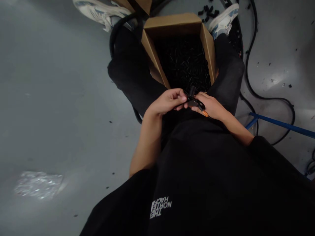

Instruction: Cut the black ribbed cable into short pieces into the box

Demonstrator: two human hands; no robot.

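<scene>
My left hand (167,101) and my right hand (209,106) meet above my lap, both pinching a small black plastic part (194,101). A ribbed black stub (192,90) sticks up from it, and an orange tip (204,113) points down to the right. My fingers hide part of the piece, so its exact shape is unclear. Just beyond my hands, an open cardboard box (172,23) stands between my legs, filled with many small black plastic pieces (184,62).
A black cable (254,78) loops across the grey floor (56,98) on the right, near a blue metal bar (280,124). Loose black pieces (208,13) lie beyond the box. My sneakers (223,21) rest on either side of it.
</scene>
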